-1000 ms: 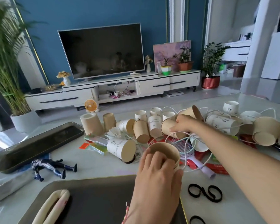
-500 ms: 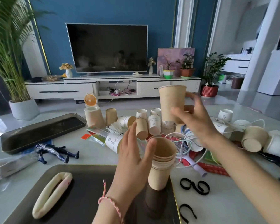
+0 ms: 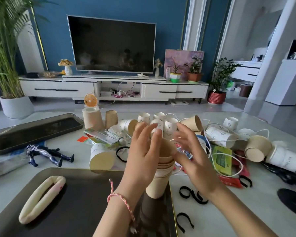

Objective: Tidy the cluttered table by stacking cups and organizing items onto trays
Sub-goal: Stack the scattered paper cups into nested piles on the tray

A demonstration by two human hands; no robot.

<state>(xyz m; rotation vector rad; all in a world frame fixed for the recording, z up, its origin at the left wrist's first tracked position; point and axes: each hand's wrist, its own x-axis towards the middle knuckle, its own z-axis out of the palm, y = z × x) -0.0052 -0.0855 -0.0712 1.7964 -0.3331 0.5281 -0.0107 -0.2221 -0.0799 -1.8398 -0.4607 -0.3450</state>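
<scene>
Cup stack [image 3: 162, 170] stands on tray [image 3: 84, 202] between both hands. Left hand [image 3: 142, 156] lies flat against it; right hand [image 3: 190, 154] is spread, blurred, holding nothing. Loose cups [image 3: 219, 135] beyond the hands remain unstacked; probably early.

Cup stack [image 3: 162, 175] on near tray [image 3: 85, 173].

The back wall [image 3: 55, 40] is deep blue, with white trim [image 3: 193, 23] to its right. A dark television [image 3: 112, 44] stands on a long, low white cabinet [image 3: 58, 88]. A painting [image 3: 183, 57] and small potted plants [image 3: 194, 72] stand beside it. A tall palm [image 3: 2, 48] in a grey pot [image 3: 15, 106] stands on the left. The pale floor [image 3: 143, 106] shines in daylight.
</scene>
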